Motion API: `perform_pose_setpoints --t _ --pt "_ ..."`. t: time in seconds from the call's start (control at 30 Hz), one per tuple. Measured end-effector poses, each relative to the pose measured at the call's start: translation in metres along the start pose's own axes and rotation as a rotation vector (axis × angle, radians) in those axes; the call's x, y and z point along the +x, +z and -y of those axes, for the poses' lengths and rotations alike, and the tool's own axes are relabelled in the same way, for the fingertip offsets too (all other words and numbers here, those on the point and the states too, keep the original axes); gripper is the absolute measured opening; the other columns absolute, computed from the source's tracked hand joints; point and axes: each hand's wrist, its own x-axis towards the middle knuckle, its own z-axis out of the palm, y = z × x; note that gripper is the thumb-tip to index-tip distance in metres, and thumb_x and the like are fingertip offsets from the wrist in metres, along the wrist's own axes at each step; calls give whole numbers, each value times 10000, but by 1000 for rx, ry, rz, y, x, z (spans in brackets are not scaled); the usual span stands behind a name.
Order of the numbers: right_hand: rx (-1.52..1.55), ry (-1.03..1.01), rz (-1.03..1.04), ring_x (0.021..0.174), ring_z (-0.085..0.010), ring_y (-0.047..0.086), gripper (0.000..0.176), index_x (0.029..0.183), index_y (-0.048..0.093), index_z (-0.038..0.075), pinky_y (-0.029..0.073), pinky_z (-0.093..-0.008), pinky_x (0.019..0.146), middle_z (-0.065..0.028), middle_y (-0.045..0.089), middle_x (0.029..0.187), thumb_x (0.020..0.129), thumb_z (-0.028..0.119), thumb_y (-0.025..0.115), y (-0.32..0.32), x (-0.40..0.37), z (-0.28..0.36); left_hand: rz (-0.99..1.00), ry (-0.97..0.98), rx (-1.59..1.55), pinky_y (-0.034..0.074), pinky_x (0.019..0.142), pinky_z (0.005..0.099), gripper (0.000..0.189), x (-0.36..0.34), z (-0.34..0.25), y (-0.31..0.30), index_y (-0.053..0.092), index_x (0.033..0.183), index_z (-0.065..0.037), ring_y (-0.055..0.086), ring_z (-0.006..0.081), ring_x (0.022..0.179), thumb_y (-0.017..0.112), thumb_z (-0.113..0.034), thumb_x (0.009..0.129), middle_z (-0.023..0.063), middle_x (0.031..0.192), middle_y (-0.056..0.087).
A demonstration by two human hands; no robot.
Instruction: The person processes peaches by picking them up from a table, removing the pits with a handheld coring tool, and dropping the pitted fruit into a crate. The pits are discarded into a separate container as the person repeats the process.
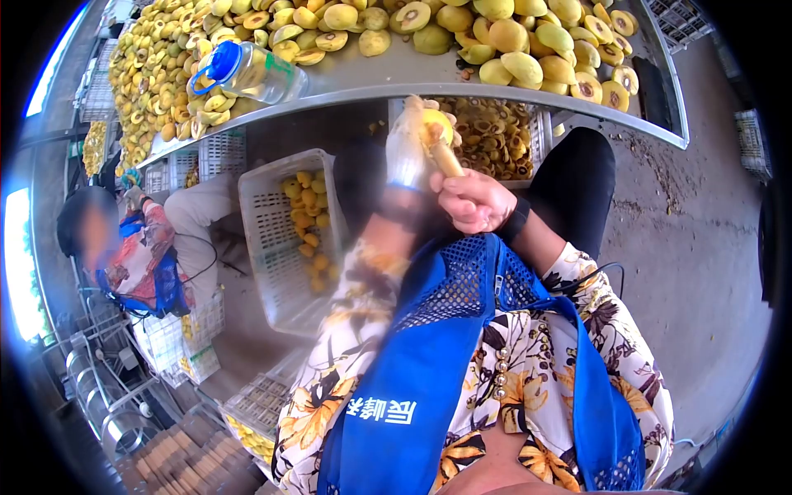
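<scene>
My left hand, in a whitish glove, holds a yellow fruit just below the table's front edge. My right hand, bare and with a dark band at the wrist, is closed round the light handle of a tool. The tool's far end touches the fruit; its tip is too blurred to make out. Beneath both hands stands a crate filled with brownish-yellow fruit pieces.
Halved fruit is heaped on the metal table, beside a blue-capped bottle. A white crate with yellow fruit stands left of my legs. Another person sits at the far left, near stacked crates.
</scene>
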Motion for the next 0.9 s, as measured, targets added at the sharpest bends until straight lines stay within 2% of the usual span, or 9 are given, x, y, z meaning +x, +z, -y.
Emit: perform_pose_setpoints --t 0.1,0.17,0.33,0.53,0.67,0.7,0.77,0.8,0.9 --pt "-18 -157 406 327 -34 301 215 1049 418 43 277 -193 285 8 399 521 954 235 401 17 -3 6 -95 68 -183 449 473 269 403 20 -3 -34 483 1028 -64 551 207 567 400 -443 921 114 807 595" --pt "-24 -225 169 339 -39 321 231 1050 430 35 313 -189 306 -8 442 565 952 243 408 12 -7 12 -243 179 -4 453 466 297 369 2 -33 -59 529 980 -58 575 221 599 413 -404 923 122 792 598" --pt "-894 -75 -630 362 -61 396 191 935 485 35 357 -208 340 -18 497 583 871 202 552 -18 -6 17 -867 796 1629 463 779 352 386 -5 -113 -137 643 964 -47 595 274 855 681 -349 725 123 973 610" --pt "-1216 -203 -710 395 -78 471 180 882 515 24 392 -223 377 -15 545 591 843 191 571 2 0 14 -321 1035 1784 440 855 365 531 86 -125 -14 565 1142 -39 574 299 996 607 -421 777 179 1097 594" --pt "-1228 -238 -670 468 -68 494 125 841 543 47 411 -226 432 -3 543 602 829 164 585 -1 -14 8 -39 682 2061 418 886 420 565 185 -86 41 538 1182 -141 522 357 1047 592 -497 747 188 1114 568" --pt "-1239 -276 -691 471 -68 495 125 842 543 47 412 -225 434 -3 544 608 828 164 586 -2 -20 7 -44 906 1983 455 827 409 551 201 -67 34 537 1192 -127 589 323 941 613 -440 744 187 1014 611" --pt "-1256 -352 -730 477 -69 496 126 842 543 48 412 -222 439 -2 548 620 827 165 589 0 -30 7 3 501 1751 450 874 351 521 215 -77 45 567 1175 -170 601 268 957 646 -371 701 176 1054 611" --pt "-1238 -360 -730 459 -67 484 135 888 542 43 404 -215 424 -4 552 633 831 159 579 3 -35 9 16 543 1689 503 568 288 511 217 -78 40 561 1179 -93 611 160 603 673 -256 708 108 777 648" --pt "-1219 -511 -841 432 -64 465 171 963 536 41 383 -203 398 -5 552 634 841 158 563 7 -36 16 130 405 1239 487 579 247 420 160 -82 39 612 1096 -66 593 124 644 671 -102 682 51 792 651"
